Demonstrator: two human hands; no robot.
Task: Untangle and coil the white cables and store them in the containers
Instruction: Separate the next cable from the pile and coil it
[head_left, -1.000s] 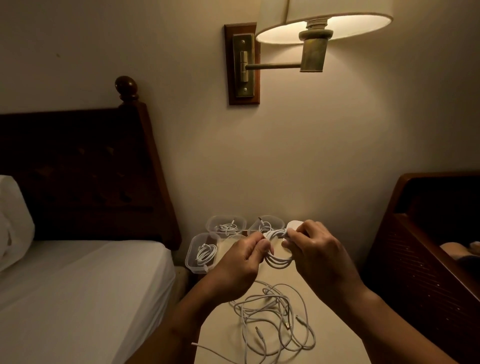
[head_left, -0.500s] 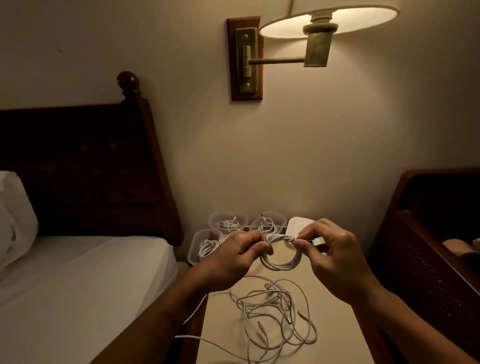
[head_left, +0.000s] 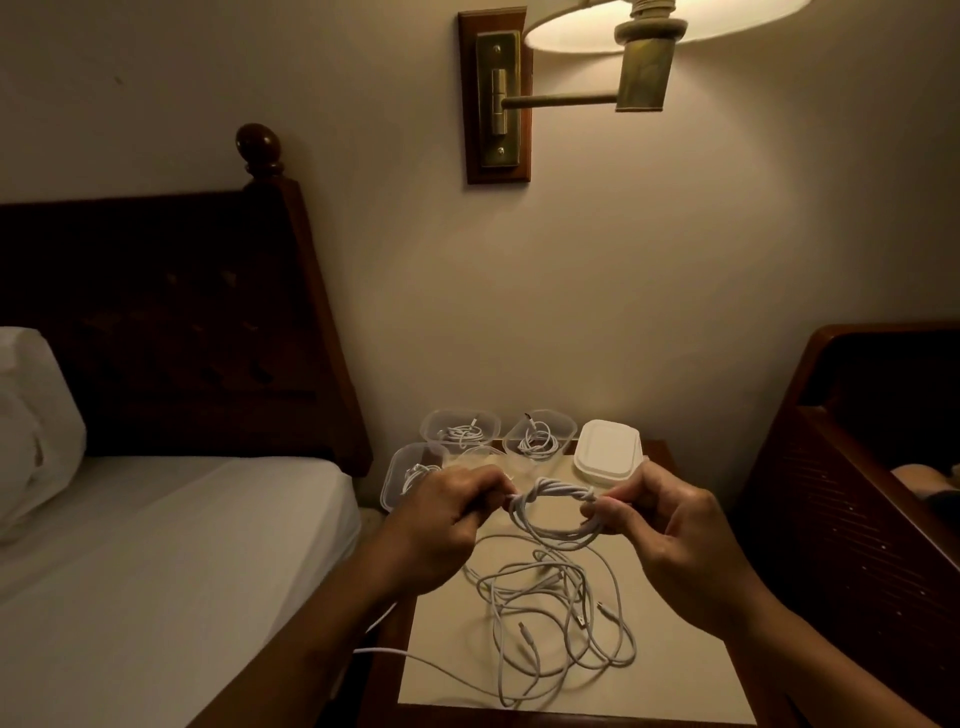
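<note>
A: Above the nightstand (head_left: 675, 670), both hands are pinching one coiled cable (head_left: 553, 512): left hand (head_left: 447, 525) grips its left end, right hand (head_left: 670, 530) its right end.

B: And the rest?

A: The tangled pile (head_left: 556, 623) lies on the nightstand's middle. At its back edge sit clear containers (head_left: 460, 431) with cables inside, plus a white box (head_left: 608, 452), lidded I think.

Three clear open containers (head_left: 460, 427) (head_left: 540, 434) (head_left: 410, 475) are sitting at the back of the counter (head_left: 675, 670), each holding one coiled cable; one lidded container (head_left: 608, 452) is standing beside them; two hands (head_left: 447, 525) (head_left: 670, 540) are gripping one coiled white cable (head_left: 556, 512); one tangle of loose cables (head_left: 556, 618) is lying below
</note>
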